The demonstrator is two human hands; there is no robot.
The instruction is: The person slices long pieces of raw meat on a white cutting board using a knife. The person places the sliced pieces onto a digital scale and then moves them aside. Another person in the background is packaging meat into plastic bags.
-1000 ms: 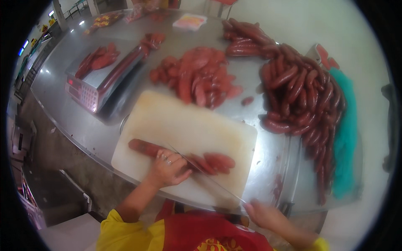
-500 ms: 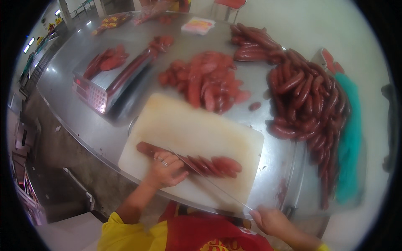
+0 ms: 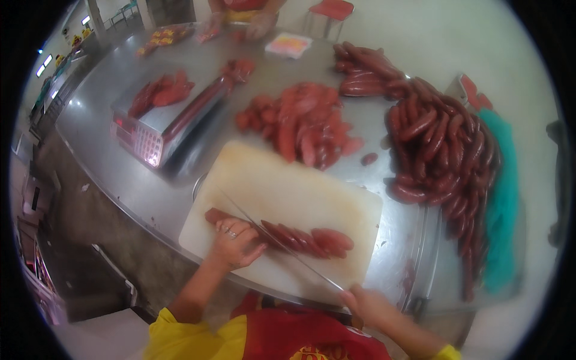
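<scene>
While the left hand (image 3: 239, 243) has its fingers clamped on a dark-red cylindrical sausage (image 3: 212, 216) on the white rectangular board (image 3: 288, 186), the right hand's (image 3: 363, 302) fingers grip a long steel knife (image 3: 303, 258); more red oval slices (image 3: 333, 241) lie rightward than before.

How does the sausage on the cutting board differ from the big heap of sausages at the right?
The sausage is partly cut into slanted slices; those in the heap look whole.
The sausage lies under the left hand, with the knife across it; no hand touches the heap.
The sausage forms one row on the board, while the heap is many piled together.
Both are reddish.
</scene>
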